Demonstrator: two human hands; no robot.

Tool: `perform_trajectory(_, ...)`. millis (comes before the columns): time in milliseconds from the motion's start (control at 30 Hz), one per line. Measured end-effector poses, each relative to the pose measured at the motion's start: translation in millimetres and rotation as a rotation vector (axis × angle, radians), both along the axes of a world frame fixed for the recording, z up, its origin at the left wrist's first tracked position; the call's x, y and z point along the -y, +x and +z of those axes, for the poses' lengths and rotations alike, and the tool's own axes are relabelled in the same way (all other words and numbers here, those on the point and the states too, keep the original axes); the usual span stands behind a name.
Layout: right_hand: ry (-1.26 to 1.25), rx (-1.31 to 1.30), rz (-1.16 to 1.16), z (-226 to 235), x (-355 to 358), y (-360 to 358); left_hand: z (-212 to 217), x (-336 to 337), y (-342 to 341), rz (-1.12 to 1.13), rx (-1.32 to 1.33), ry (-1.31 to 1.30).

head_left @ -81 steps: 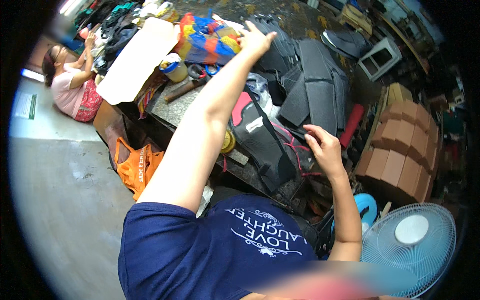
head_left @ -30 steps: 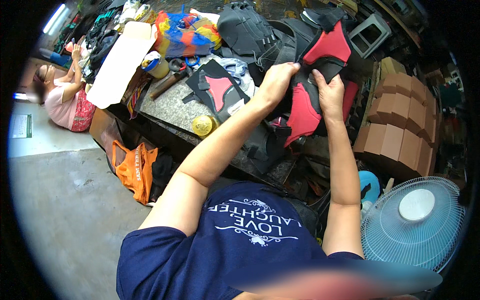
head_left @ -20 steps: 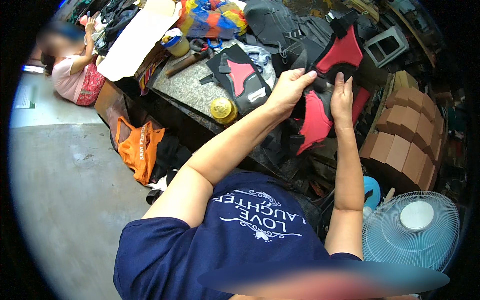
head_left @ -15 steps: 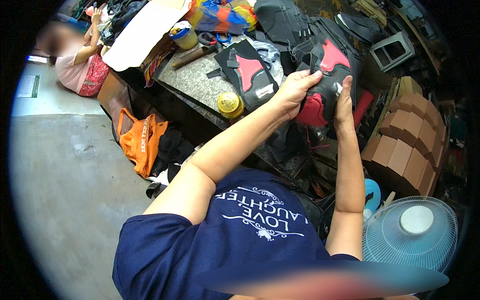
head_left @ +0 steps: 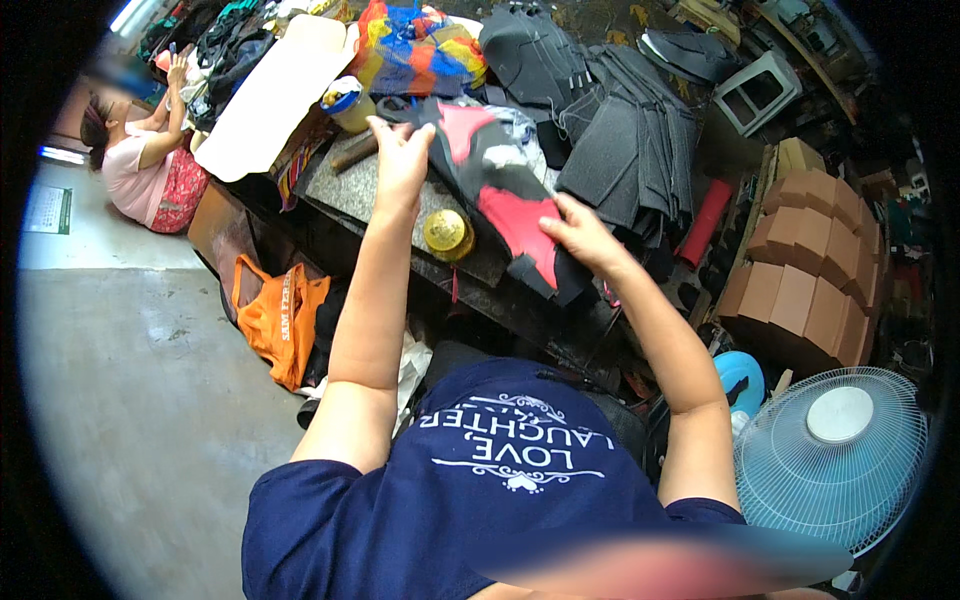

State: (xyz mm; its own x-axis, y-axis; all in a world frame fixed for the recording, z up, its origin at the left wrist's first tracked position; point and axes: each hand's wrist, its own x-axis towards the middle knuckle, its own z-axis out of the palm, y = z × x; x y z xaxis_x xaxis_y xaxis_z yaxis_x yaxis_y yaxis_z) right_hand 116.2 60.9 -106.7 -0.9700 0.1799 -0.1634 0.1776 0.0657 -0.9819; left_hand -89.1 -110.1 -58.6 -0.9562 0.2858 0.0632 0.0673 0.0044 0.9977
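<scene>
A flat black and red cut piece [head_left: 495, 185] lies across the stone worktop [head_left: 345, 185] in front of me. My left hand [head_left: 398, 160] grips its far left end, close to a yellow can with a blue lid [head_left: 345, 105]. My right hand [head_left: 580, 235] pinches its near right end, where the red panel meets the black edge. A round brass-coloured tin [head_left: 447, 231] sits on the worktop between my two arms, just under the piece.
Stacks of black cut pieces [head_left: 620, 140] lie behind the worktop, with a colourful mesh bag [head_left: 415, 45] and a white board [head_left: 275, 95]. Cardboard boxes [head_left: 805, 270] and a blue fan [head_left: 835, 450] stand to my right. An orange bag [head_left: 280, 320] lies on the floor; another person [head_left: 140, 165] sits at far left.
The black and red piece was held up in both hands over the stacks; now it is laid down on the worktop, with my hands spread apart at its two ends.
</scene>
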Motion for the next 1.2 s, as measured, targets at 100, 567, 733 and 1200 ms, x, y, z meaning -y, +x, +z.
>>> perform_trajectory(100, 0.495, 0.202, 0.001, -38.0, 2.7, -5.9, -6.4, -4.6, 6.4, 0.045, -0.782, -0.610)
perform_trajectory(567, 1.050, 0.206, -0.049, 37.0, 8.3, 19.1, 7.6, -128.3, -49.5, -0.576, -0.777, -1.054)
perform_trajectory(733, 0.846, 0.019, -0.076, 44.6, 3.5, 35.7, -4.1, -204.3, -94.9, -0.023, -0.471, -0.752)
perform_trajectory(1200, 0.381, -0.210, -0.304, 70.9, -28.9, 28.8, 42.0, -151.6, -109.7, -0.076, -0.358, 0.209)
